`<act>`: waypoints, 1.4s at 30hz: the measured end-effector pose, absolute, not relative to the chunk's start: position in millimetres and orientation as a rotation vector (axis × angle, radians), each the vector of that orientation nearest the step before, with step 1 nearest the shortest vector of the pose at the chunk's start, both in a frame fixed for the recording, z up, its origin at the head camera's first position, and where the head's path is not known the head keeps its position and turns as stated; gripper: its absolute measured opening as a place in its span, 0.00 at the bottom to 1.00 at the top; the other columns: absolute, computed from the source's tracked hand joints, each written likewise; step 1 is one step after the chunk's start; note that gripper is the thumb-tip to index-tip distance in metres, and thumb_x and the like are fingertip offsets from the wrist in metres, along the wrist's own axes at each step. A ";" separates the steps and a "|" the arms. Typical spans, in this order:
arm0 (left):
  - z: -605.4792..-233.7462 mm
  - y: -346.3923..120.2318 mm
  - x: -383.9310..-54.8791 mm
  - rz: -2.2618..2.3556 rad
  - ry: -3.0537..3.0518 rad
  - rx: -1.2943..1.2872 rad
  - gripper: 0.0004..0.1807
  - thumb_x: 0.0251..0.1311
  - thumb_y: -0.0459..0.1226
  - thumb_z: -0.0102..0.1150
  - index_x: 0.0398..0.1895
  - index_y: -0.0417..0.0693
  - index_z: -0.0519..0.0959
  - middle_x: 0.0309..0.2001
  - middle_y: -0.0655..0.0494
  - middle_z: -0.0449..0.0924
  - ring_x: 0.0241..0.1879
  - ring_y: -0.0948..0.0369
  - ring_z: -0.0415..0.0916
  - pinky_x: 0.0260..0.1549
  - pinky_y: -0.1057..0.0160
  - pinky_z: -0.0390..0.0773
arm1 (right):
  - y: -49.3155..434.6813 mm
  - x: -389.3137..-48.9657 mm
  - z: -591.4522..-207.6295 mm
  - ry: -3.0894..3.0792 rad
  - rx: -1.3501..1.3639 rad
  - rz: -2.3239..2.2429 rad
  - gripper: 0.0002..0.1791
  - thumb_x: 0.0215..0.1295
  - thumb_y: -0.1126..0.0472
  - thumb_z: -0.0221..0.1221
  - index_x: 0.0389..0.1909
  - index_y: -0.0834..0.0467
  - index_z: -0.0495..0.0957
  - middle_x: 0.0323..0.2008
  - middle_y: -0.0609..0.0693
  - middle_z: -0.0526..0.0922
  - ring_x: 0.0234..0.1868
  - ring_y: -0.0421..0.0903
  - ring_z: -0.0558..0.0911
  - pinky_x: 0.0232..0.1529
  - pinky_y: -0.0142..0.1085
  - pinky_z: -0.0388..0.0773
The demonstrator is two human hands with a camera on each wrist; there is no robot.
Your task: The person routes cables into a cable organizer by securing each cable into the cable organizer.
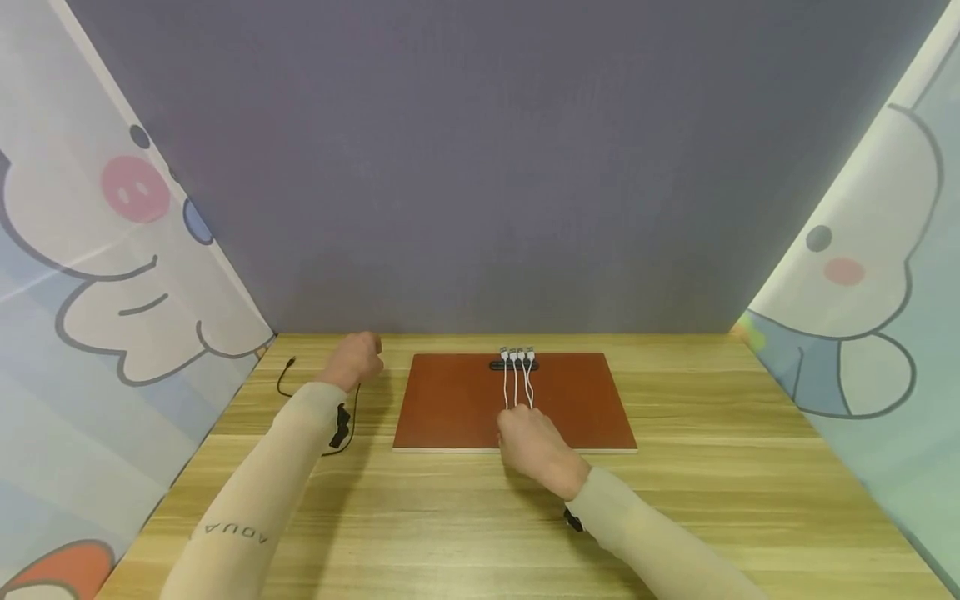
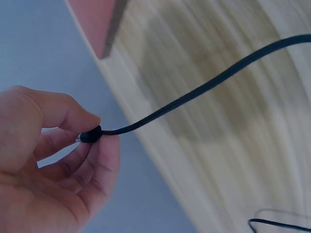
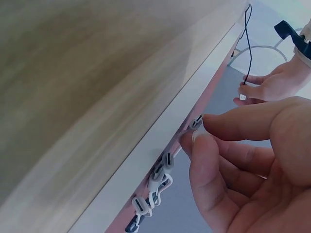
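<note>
In the left wrist view my left hand (image 2: 48,165) pinches the black plug (image 2: 91,134) of a black cable (image 2: 204,87) between thumb and fingers. That hand (image 1: 354,362) is raised over the table's far left, beside a reddish-brown board (image 1: 450,408). My right hand (image 1: 531,443), at the board's front edge, pinches the end of a white cable (image 3: 198,133) with thumb and forefinger. Several white cables (image 1: 515,387) run toward it from a black strip (image 1: 495,365) at the board's back. Beside the right fingers, several small white connectors (image 3: 167,160) show slotted ends.
Left of the board, the black cable's other end (image 1: 289,362) lies on the wooden table (image 1: 712,500). A grey panel (image 1: 510,167) stands behind the table. Cartoon-printed sheets (image 1: 112,333) border both sides.
</note>
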State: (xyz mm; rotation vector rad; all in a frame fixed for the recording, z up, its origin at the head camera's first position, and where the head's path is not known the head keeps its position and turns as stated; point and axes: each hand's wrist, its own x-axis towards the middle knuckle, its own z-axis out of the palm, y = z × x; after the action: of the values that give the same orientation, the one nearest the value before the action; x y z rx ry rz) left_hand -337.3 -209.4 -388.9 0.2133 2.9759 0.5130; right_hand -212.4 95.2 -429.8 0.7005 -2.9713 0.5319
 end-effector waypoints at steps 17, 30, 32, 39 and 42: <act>-376.5 -176.9 -327.6 0.598 2.958 0.393 0.22 0.63 0.27 0.49 0.60 0.31 0.76 0.59 0.32 0.77 0.30 0.54 0.72 0.33 0.55 0.73 | 98.1 -215.8 -417.1 -2.997 0.742 0.621 0.04 0.66 0.61 0.66 0.31 0.54 0.84 0.27 0.42 0.83 0.22 0.37 0.75 0.24 0.36 0.74; -368.1 -155.4 -319.7 0.730 2.966 0.539 0.17 0.68 0.30 0.53 0.57 0.36 0.80 0.47 0.41 0.80 0.37 0.53 0.75 0.38 0.52 0.76 | 108.6 -229.5 -411.0 -2.930 0.925 1.088 0.06 0.70 0.63 0.64 0.42 0.59 0.86 0.29 0.45 0.85 0.26 0.37 0.78 0.31 0.35 0.77; -365.8 -153.2 -318.5 0.785 2.948 0.553 0.17 0.67 0.30 0.53 0.57 0.36 0.80 0.43 0.43 0.80 0.34 0.54 0.73 0.37 0.53 0.74 | 109.1 -230.7 -411.8 -2.914 0.919 1.109 0.06 0.70 0.64 0.63 0.42 0.60 0.86 0.30 0.47 0.86 0.26 0.37 0.79 0.31 0.35 0.78; -357.9 -140.8 -313.5 0.925 2.892 0.588 0.16 0.68 0.31 0.54 0.56 0.39 0.81 0.41 0.48 0.80 0.33 0.56 0.71 0.35 0.56 0.72 | 108.2 -233.6 -414.1 -2.883 0.829 1.113 0.04 0.70 0.63 0.63 0.40 0.57 0.85 0.29 0.43 0.85 0.25 0.35 0.80 0.31 0.35 0.78; -354.4 -134.8 -310.8 0.971 2.880 0.606 0.16 0.69 0.32 0.54 0.57 0.40 0.81 0.43 0.48 0.81 0.34 0.56 0.74 0.36 0.56 0.74 | 106.8 -234.6 -414.5 -2.871 0.798 1.135 0.03 0.69 0.62 0.64 0.40 0.55 0.85 0.29 0.40 0.83 0.28 0.36 0.80 0.33 0.35 0.78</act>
State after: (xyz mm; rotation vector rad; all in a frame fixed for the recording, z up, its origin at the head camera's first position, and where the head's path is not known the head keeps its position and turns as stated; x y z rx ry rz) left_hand -310.8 -134.8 -354.4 0.6062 2.8797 0.9711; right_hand -234.6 106.8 -414.5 0.7984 -2.8707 1.1355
